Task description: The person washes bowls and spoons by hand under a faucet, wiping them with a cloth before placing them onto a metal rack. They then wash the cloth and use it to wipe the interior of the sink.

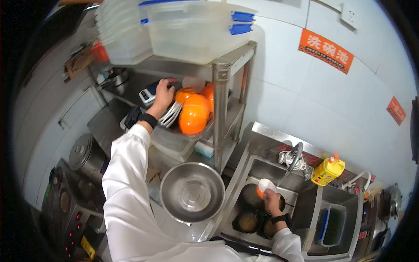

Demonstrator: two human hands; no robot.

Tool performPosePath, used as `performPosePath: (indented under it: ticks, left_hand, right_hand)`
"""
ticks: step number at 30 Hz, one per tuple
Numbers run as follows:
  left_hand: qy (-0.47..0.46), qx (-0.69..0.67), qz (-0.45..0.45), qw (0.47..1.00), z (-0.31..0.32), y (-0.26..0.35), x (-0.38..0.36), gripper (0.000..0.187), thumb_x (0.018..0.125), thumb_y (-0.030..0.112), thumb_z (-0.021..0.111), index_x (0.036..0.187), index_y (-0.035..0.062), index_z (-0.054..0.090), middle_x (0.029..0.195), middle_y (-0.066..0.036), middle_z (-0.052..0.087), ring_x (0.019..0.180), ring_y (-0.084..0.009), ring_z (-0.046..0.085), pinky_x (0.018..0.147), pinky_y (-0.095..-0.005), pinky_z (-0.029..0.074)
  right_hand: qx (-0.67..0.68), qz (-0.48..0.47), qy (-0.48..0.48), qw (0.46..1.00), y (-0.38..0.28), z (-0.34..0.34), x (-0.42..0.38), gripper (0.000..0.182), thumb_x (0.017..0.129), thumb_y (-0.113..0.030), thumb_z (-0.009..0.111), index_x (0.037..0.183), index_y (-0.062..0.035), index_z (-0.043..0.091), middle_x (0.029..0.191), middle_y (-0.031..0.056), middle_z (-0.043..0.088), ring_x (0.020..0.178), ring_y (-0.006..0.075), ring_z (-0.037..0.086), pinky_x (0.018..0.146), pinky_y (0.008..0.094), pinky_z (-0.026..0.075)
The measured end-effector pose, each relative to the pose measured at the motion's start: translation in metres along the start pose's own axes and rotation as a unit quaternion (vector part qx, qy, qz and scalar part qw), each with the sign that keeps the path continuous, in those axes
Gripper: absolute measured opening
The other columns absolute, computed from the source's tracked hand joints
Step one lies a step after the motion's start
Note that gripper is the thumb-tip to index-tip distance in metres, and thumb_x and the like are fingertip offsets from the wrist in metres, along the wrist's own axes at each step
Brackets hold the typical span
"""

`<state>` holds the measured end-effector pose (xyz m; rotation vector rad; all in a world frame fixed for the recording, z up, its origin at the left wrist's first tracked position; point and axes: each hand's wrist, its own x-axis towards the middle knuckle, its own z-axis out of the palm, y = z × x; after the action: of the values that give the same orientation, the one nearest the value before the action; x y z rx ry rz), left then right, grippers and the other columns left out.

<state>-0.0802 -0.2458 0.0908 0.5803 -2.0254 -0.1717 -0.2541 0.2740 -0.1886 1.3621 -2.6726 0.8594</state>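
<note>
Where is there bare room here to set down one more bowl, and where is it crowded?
Free: counter in front of the steel bowl, beside the sink. Crowded: the sink around the right hand, full of dark bowls; the rack shelf at the left hand, packed with orange bowls.

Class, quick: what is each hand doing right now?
Left hand: open, reaching among orange bowls on the rack.
Right hand: closed on a small bowl over the sink.

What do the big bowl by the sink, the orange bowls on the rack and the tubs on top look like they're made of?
The big bowl looks like polished stainless steel: grey, with bright ring reflections. The orange bowls beside the left hand look like glossy plastic or melamine: even colour, soft highlights; ceramic can't be excluded. The tubs look like translucent plastic: milky walls, blue clips.
</note>
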Motion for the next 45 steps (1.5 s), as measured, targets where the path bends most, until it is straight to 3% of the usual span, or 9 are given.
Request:
performPosePath:
  ticks: [1, 6, 10, 27, 33, 35, 40, 43, 45]
  left_hand:
    - [-0.027, 0.034, -0.006, 0.999, 0.019, -0.027, 0.018, 0.027, 0.073, 0.006, 0.055, 0.100, 0.0029, 0.056, 0.100, -0.018, 0.052, 0.092, -0.0321, 0.053, 0.080, -0.0366, 0.043]
    - [-0.209, 0.132, -0.014, 0.969, 0.085, -0.067, 0.063, 0.032, 0.073, 0.010, 0.057, 0.104, 0.0038, 0.055, 0.105, -0.019, 0.052, 0.097, -0.0336, 0.052, 0.081, -0.0380, 0.043]
    - [-0.272, 0.155, -0.018, 0.949, 0.100, -0.077, 0.068, 0.033, 0.073, 0.010, 0.057, 0.105, 0.0042, 0.054, 0.106, -0.018, 0.052, 0.098, -0.0339, 0.052, 0.082, -0.0381, 0.043]
    - [-0.215, 0.234, 0.026, 0.948, 0.111, -0.081, 0.073, 0.039, 0.072, 0.014, 0.058, 0.110, 0.0057, 0.052, 0.110, -0.018, 0.051, 0.101, -0.0348, 0.050, 0.084, -0.0386, 0.043]
    - [-0.208, 0.271, 0.095, 0.935, 0.030, -0.041, 0.051, 0.041, 0.072, 0.015, 0.059, 0.112, 0.0061, 0.051, 0.112, -0.017, 0.051, 0.103, -0.0351, 0.050, 0.084, -0.0387, 0.043]
    - [-0.267, 0.277, 0.139, 0.912, 0.002, -0.011, 0.034, 0.057, 0.070, 0.018, 0.061, 0.123, 0.0097, 0.042, 0.121, -0.017, 0.046, 0.109, -0.0352, 0.046, 0.088, -0.0381, 0.042]
    - [-0.382, 0.082, 0.108, 0.914, 0.006, -0.037, 0.028, 0.074, 0.069, 0.016, 0.064, 0.134, 0.0150, 0.029, 0.131, -0.016, 0.037, 0.121, -0.0322, 0.036, 0.094, -0.0387, 0.037]
    - [-0.346, 0.002, 0.235, 0.908, 0.010, -0.036, 0.027, 0.078, 0.066, 0.021, 0.068, 0.132, 0.0088, 0.029, 0.129, -0.022, 0.037, 0.115, -0.0347, 0.042, 0.096, -0.0364, 0.035]
    - [-0.411, -0.022, 0.152, 0.899, 0.013, -0.035, 0.033, 0.076, 0.068, 0.021, 0.067, 0.133, 0.0127, 0.028, 0.131, -0.019, 0.036, 0.116, -0.0340, 0.040, 0.096, -0.0365, 0.034]
  right_hand:
    - [0.009, -0.006, 0.011, 1.000, 0.003, 0.006, 0.001, 0.025, 0.062, -0.006, 0.067, 0.082, -0.0114, 0.053, 0.076, 0.0089, 0.057, 0.077, 0.0294, 0.055, 0.065, 0.0368, 0.038]
    - [0.060, 0.045, 0.014, 0.997, 0.013, 0.016, -0.015, 0.016, 0.064, -0.005, 0.065, 0.073, -0.0067, 0.053, 0.072, 0.0135, 0.055, 0.071, 0.0327, 0.055, 0.061, 0.0374, 0.041]
    - [0.106, 0.094, 0.024, 0.990, 0.012, 0.013, -0.026, 0.018, 0.063, -0.005, 0.068, 0.071, -0.0037, 0.052, 0.070, 0.0164, 0.055, 0.068, 0.0339, 0.055, 0.060, 0.0359, 0.044]
    - [0.110, 0.122, -0.020, 0.986, 0.008, 0.005, -0.004, 0.018, 0.063, -0.008, 0.068, 0.073, -0.0026, 0.053, 0.071, 0.0169, 0.056, 0.071, 0.0360, 0.055, 0.062, 0.0382, 0.044]
    - [0.077, 0.149, 0.025, 0.986, 0.022, 0.016, 0.010, 0.021, 0.061, -0.006, 0.070, 0.075, -0.0032, 0.054, 0.073, 0.0168, 0.057, 0.073, 0.0354, 0.055, 0.063, 0.0382, 0.044]
    - [0.084, 0.167, 0.023, 0.982, 0.022, 0.013, 0.007, 0.022, 0.061, -0.006, 0.071, 0.076, -0.0031, 0.054, 0.073, 0.0168, 0.057, 0.073, 0.0356, 0.055, 0.063, 0.0380, 0.044]
    - [0.107, 0.146, 0.024, 0.983, 0.017, -0.002, 0.006, 0.026, 0.061, -0.006, 0.072, 0.078, -0.0015, 0.052, 0.078, 0.0175, 0.056, 0.076, 0.0364, 0.054, 0.066, 0.0376, 0.043]
    - [0.062, 0.101, 0.030, 0.993, 0.023, -0.008, 0.008, 0.018, 0.067, -0.004, 0.066, 0.078, -0.0018, 0.052, 0.076, 0.0176, 0.055, 0.075, 0.0351, 0.053, 0.066, 0.0375, 0.042]
    - [0.040, 0.074, 0.032, 0.996, 0.023, -0.014, 0.012, 0.009, 0.072, -0.004, 0.058, 0.076, -0.0013, 0.051, 0.074, 0.0174, 0.052, 0.070, 0.0326, 0.051, 0.064, 0.0380, 0.041]
